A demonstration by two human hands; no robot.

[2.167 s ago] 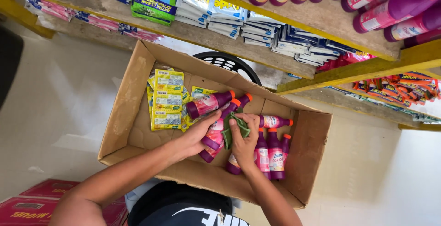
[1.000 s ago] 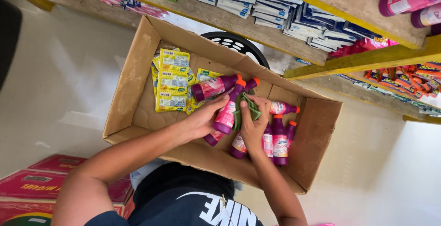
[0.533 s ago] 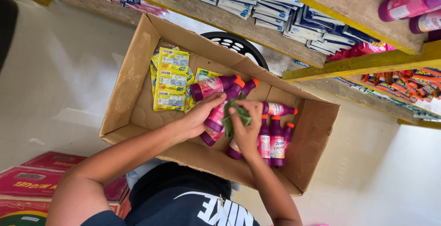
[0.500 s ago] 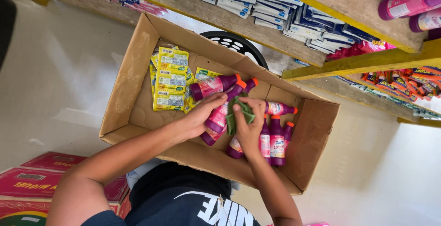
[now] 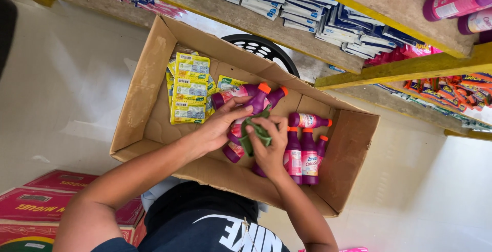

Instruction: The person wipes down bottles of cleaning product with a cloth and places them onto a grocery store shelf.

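Wiping purple bottle [image 5: 237, 138], orange cap, green cloth [image 5: 256, 134]

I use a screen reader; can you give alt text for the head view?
Two hands, left hand and right hand, wipe a purple bottle with a green cloth over a cardboard box holding more purple bottles and yellow sachets.

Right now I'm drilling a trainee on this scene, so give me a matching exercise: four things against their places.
Things:
1. green cloth
2. yellow sachets
3. black basket
4. red carton

Places:
A. on the floor, outside the box's near left corner
B. between the two hands
C. flat in the box's far left part
D. behind the box, under the shelf

Pairs: 1-B, 2-C, 3-D, 4-A
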